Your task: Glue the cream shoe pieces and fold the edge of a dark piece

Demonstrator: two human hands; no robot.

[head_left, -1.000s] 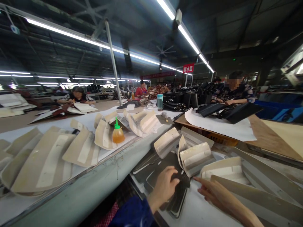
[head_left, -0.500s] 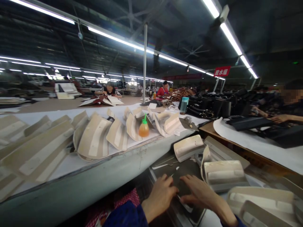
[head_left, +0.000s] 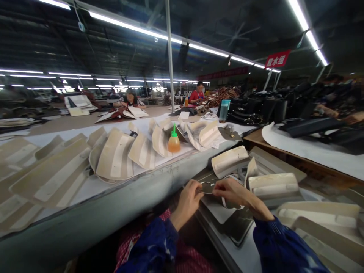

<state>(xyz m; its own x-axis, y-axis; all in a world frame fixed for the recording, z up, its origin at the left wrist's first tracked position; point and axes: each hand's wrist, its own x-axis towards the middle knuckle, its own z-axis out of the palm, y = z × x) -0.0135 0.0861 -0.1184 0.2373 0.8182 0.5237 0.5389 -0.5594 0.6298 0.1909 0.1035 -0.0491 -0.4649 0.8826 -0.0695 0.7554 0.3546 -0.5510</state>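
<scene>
My left hand [head_left: 189, 201] and my right hand [head_left: 231, 191] are both closed, fingers pinched on the near edge of a dark grey panel [head_left: 209, 178] above the worktop. Small white bits lie on that panel. Just below the hands is a pale flat piece [head_left: 217, 210], partly covered. Another dark panel [head_left: 243, 227] with a rounded corner lies nearer to me, under my right forearm. To the right of my right hand, a curved beige panel [head_left: 273, 184] rests among similar ones. A white loop-like strip shows under my right wrist, partly hidden.
Along the raised bench [head_left: 159, 170] ahead stand several curved beige panels [head_left: 115, 155] and an amber squeeze bottle [head_left: 174, 145] with a green nozzle. A teal-lidded bottle [head_left: 224, 112] stands farther back. Dark pieces pile up at right, near a co-worker's hands. Other people sit beyond.
My hands have gone from spread fingers over the dark panel to pinching its edge, slightly farther forward. The pale piece beneath now shows. The camera view has tilted down a little.
</scene>
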